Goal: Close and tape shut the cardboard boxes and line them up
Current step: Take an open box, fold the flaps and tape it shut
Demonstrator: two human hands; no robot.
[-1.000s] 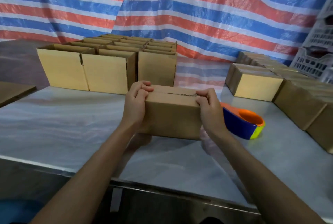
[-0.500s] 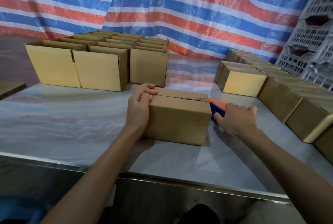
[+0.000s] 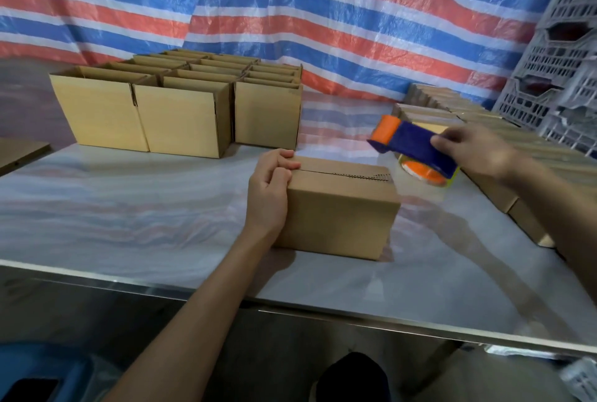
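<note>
Taping is judged the step in hand; the lot is listed below.

Item in hand: one closed box [image 3: 339,207], stood on the steel table [image 3: 129,207] near its front edge, flaps folded flat so that a seam is shown along the top. No tape can be made out on that seam. The box is steadied at its left end by the left hand [image 3: 269,188], whose fingers are curled over the top edge and pressed on the flaps.

Tool: a blue and orange tape dispenser [image 3: 416,149], held clear of the table, above and to the right of the box. It is gripped at its handle by the right hand [image 3: 475,153]; the hand is blurred, so the grip cannot be read finger by finger.

Left to do — a block of open boxes [image 3: 181,117], several rows deep, is stood at the back left of the table, tops unfolded.

Done, as judged — a row of closed boxes [image 3: 429,112] is lined along the right side of the table; whether each is taped cannot be told.

Progress is estimated at roughly the middle: the present seam is yet to be taped, the box is yet to be added to the row, and the open block is untouched.
</note>
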